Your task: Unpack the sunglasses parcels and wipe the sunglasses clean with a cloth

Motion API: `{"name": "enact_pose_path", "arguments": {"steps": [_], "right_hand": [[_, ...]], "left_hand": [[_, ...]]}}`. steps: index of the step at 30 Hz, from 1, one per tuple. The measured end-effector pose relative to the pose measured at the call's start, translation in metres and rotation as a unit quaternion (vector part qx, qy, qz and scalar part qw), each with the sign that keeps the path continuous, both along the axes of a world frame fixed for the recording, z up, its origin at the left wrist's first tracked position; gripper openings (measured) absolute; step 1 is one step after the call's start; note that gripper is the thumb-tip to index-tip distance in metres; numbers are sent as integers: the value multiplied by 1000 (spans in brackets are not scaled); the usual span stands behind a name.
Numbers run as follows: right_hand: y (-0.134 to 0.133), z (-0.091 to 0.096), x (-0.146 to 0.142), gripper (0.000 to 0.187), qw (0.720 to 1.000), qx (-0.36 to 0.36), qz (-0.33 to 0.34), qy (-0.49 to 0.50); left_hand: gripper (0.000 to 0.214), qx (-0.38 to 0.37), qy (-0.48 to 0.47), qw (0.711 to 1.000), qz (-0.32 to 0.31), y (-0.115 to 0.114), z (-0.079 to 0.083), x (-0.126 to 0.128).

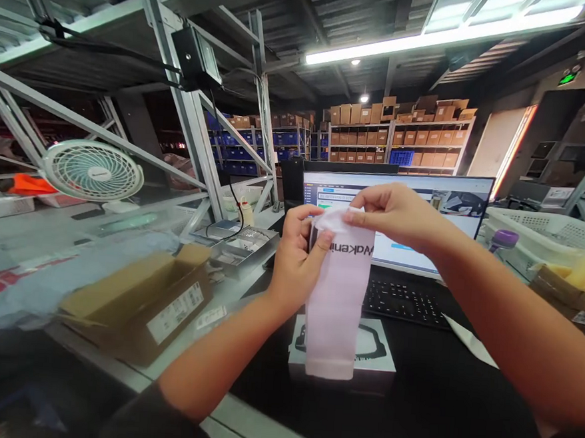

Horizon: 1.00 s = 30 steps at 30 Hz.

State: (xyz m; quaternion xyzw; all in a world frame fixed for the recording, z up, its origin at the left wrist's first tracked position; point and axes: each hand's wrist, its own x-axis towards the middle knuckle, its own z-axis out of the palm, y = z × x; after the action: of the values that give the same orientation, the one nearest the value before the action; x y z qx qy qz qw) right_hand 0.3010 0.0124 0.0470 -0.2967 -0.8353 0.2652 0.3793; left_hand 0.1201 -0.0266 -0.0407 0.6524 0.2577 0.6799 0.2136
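A long, soft white pouch-like wrapper [337, 302] hangs upright in front of me, with dark lettering near its top that reads upside down. My left hand [300, 256] is closed around its upper left side, thumb pressed on the front; a dark edge shows beside those fingers. With fingertips pinched, my right hand [385, 215] grips the wrapper's top edge. Whether anything is inside it, I cannot tell. Behind its lower end lies a white box [377, 358] with a dark outline drawing on its lid, partly covered by the wrapper.
Behind my hands stand a lit monitor [462, 221] and a black keyboard [407, 302]. An open cardboard box [134, 328] with a label is on the left, near a metal tray [245, 249] and a fan [93, 172]. A white basket [572, 228] sits at right.
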Motion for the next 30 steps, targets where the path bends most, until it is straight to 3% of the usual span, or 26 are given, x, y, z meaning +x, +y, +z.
{"name": "enact_pose_path", "arguments": {"steps": [5, 9, 13, 16, 20, 22, 26, 30], "right_hand": [[-4, 9, -13, 23, 992, 50, -36, 111], [-5, 5, -17, 20, 981, 114, -96, 126], [-2, -1, -13, 20, 968, 163, -154, 109], [5, -6, -11, 19, 974, 112, -160, 112], [14, -12, -15, 23, 980, 5, -111, 164], [15, -13, -17, 23, 980, -28, -86, 178], [12, -9, -18, 24, 976, -33, -73, 202], [25, -7, -13, 23, 972, -43, -99, 210]], "left_hand": [[33, -55, 6, 997, -51, 13, -3, -11], [38, -145, 36, 985, -91, 20, -21, -12], [38, -175, -56, 979, -88, 18, -41, -10], [37, -176, -109, 976, -70, 15, -50, -8], [60, -267, -81, 944, -174, 11, -58, -4], [62, -304, -38, 928, -214, 9, -61, -3], [52, -320, -11, 915, -246, 5, -64, -5], [65, -320, -46, 914, -246, -1, -68, -9]]}}
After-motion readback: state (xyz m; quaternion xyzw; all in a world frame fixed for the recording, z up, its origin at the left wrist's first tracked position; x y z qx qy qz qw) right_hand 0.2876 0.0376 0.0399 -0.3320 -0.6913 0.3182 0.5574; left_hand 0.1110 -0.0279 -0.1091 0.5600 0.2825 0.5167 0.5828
